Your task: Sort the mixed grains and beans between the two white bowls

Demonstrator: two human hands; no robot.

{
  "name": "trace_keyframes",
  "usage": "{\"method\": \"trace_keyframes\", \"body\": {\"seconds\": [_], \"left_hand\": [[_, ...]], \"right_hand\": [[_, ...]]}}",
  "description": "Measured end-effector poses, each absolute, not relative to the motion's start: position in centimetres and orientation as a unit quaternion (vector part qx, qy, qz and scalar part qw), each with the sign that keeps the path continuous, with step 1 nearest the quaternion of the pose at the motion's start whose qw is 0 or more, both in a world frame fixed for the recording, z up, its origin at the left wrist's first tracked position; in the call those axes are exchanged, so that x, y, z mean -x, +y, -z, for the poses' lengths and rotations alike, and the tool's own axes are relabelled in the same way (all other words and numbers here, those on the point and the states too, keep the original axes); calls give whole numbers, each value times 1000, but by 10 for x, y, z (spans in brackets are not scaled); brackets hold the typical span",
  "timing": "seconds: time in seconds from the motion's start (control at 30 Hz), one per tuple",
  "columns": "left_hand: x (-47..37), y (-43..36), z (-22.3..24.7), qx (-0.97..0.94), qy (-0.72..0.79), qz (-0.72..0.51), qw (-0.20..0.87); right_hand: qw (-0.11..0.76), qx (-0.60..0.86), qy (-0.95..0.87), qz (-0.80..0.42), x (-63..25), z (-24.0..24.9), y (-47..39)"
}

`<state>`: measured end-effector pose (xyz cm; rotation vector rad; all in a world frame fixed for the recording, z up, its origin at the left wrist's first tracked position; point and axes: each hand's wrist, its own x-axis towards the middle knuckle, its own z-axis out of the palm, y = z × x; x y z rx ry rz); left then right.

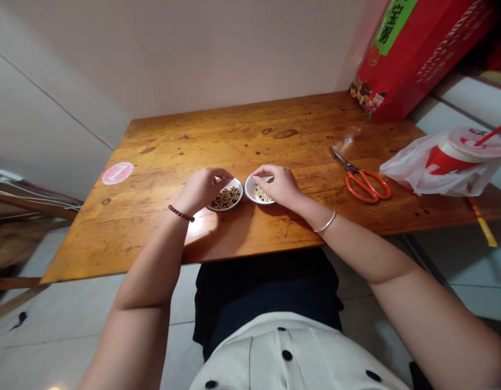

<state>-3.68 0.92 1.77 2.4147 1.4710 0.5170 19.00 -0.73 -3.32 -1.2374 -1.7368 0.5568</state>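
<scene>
Two small white bowls stand side by side near the table's front edge, close to touching. The left bowl (238,184) contains mixed dark and pale beans (226,199). In the right bowl (249,190) lie pale, cream-coloured beans (261,194). My left hand (202,188) is over the left bowl's far left side, thumb and fingers drawn together in a pinch. Over the right bowl, my right hand (279,184) also pinches, its fingertips near the bowl's left rim. Whatever either pinch holds is too small to make out.
On the wooden table (185,146), orange-handled scissors (362,181) lie to the right. Beyond them are a bagged drink cup (453,157) with a red straw and a red box (421,59). A pink round sticker (117,173) marked 1 is at left. A wall borders the back.
</scene>
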Motion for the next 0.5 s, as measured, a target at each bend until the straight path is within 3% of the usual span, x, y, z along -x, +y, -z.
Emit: {"method": "trace_keyframes", "body": {"seconds": [0.13, 0.5], "left_hand": [[46, 12, -19, -831, 512, -165, 141], [22, 4, -9, -820, 436, -307, 206]], "right_hand": [[428, 520, -707, -215, -190, 33, -7], [416, 526, -708, -222, -189, 30, -9]]}}
